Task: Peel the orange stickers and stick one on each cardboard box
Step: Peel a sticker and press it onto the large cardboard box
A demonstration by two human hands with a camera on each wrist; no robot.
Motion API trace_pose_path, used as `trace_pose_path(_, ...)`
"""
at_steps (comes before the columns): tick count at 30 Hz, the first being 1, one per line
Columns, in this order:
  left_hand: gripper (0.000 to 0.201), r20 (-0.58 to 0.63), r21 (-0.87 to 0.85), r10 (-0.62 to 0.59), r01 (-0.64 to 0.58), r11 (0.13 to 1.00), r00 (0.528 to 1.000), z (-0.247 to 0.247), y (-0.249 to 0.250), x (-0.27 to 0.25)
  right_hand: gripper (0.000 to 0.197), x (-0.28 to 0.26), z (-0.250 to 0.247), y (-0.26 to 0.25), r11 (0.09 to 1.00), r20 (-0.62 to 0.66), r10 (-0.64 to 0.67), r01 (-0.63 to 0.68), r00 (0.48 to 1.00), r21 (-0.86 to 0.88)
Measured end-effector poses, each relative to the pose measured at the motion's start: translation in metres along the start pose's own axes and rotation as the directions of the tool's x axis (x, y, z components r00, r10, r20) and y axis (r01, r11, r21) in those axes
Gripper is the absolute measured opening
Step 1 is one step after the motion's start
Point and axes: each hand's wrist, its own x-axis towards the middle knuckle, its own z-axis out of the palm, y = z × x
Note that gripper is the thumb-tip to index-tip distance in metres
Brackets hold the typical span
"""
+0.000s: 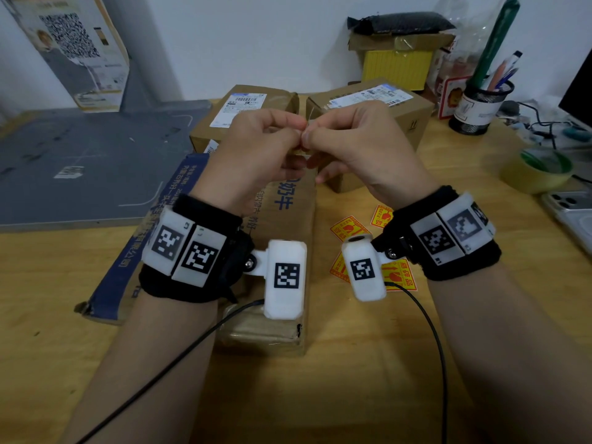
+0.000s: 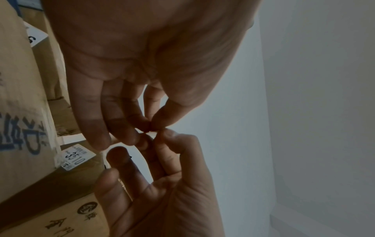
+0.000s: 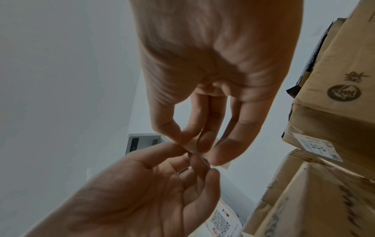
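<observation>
Sticker pinched out of sight, boxes and loose stickers partly covered

In the head view the left hand [image 1: 256, 155] and right hand [image 1: 355, 149] meet fingertip to fingertip, and the sticker [image 3: 192, 145] they pinch is almost wholly covered; the wrist views show only a pale sliver between the fingers [image 2: 142, 125], its colour and print untellable in the backlit dimness. The wrist cameras and forearms cover much of the long cardboard box [image 1: 288, 203] and parts of the loose orange stickers [image 1: 349, 227] on the worktop [image 1: 352, 363]. The two rear boxes' shipping labels [image 1: 238, 105] are too small to read. A monitor [image 1: 579, 88] is cut off by the right edge.
</observation>
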Motion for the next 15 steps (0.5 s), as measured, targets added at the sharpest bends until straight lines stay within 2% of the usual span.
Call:
trace_pose_path(3,0.015,0.004,-0.006,-0.002,0.002,1.0,1.0,0.0014,0.001,-0.0012,0.013,0.0006,0.0014,0.003,1.0,-0.004,-0.023,0.023,1.0,-0.004)
trace_pose_path(9,0.013,0.023,-0.033,-0.006,0.007,0.999,1.0,0.0028,0.0028,-0.0034,0.023,0.0027,0.0028,0.0064,0.998,-0.026,-0.046,0.047,0.999,0.046)
trace_pose_path(13,0.012,0.028,-0.057,-0.013,0.014,0.998,1.0,0.0027,0.0026,-0.0029,0.012,0.003,0.0023,0.0049,0.996,-0.031,-0.045,0.048,0.999,0.08)
trace_pose_path(15,0.01,0.034,-0.055,-0.008,0.01,0.998,0.999,0.002,0.0018,-0.0026,0.014,0.0026,0.0013,0.0044,0.994,-0.02,-0.058,0.06,0.998,0.089)
